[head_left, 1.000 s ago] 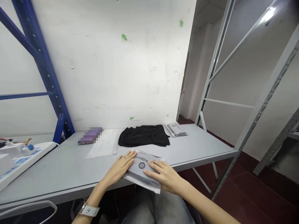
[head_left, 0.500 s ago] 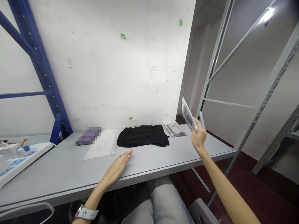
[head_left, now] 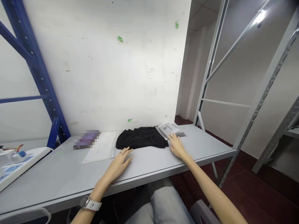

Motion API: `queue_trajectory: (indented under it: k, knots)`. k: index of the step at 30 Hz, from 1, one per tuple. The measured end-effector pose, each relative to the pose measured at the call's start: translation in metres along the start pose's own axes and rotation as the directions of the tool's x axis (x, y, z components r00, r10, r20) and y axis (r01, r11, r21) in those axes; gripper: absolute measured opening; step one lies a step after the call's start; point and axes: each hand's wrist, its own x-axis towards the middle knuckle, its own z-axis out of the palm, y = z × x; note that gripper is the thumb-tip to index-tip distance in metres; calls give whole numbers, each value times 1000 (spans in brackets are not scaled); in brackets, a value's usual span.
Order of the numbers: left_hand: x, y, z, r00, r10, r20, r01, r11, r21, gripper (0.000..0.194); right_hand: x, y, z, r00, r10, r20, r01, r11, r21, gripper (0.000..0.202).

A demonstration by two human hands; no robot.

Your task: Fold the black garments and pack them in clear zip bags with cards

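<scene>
Folded black cloth lies on the table. At its near edge, my left hand is open above the tabletop with fingers apart, holding nothing. To the right is a stack of flat grey-white packets. Its top packet, with dark lettering and a round logo, sits askew and overlaps the cloth's right end. My right hand is at the near edge of this packet, fingers extended and touching or almost touching it. The cloth's right corner is close to that hand.
A clear plastic sleeve or folder lies left of the cloth, beside a purple, blurred-out object. A white power strip with plugs is at far left. Behind stands a white panel; a blue frame post rises at left.
My right hand has come down and left from the air beyond the table's right side, bringing a packet onto the stack, and its fingers have loosened. My left fingers have spread slightly.
</scene>
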Motion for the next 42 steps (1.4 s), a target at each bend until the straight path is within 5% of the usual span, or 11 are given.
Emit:
queue_trajectory:
  k: [4,10,20,27,31,35,38,42]
  knots:
    - [33,-8,0,999,6,31,-10,994,112,51,23,-13,-2,994,-110,-13,109,992,-62,74]
    - [51,-9,1,995,-74,64,59,975,216,50,75,20,-4,998,8,65,-2,996,-93,48]
    - [49,-2,-5,995,-98,34,90,980,178,37,65,46,-11,929,351,-121,-362,929,-84,46]
    - [45,-2,-11,998,-57,32,51,982,185,31,72,65,-15,968,242,61,-244,969,32,53]
    - [47,-4,-10,999,-44,15,40,979,198,34,52,46,-25,994,31,106,-44,991,125,63]
    - [50,-6,-11,998,-58,14,53,974,222,55,26,20,-22,956,-206,209,141,946,291,52]
    - [52,-7,-15,995,-100,4,93,940,327,50,24,12,-15,960,-176,218,75,912,404,33]
    - [64,-8,-27,986,-130,-101,161,895,415,37,52,7,-12,989,22,149,-90,881,465,23]
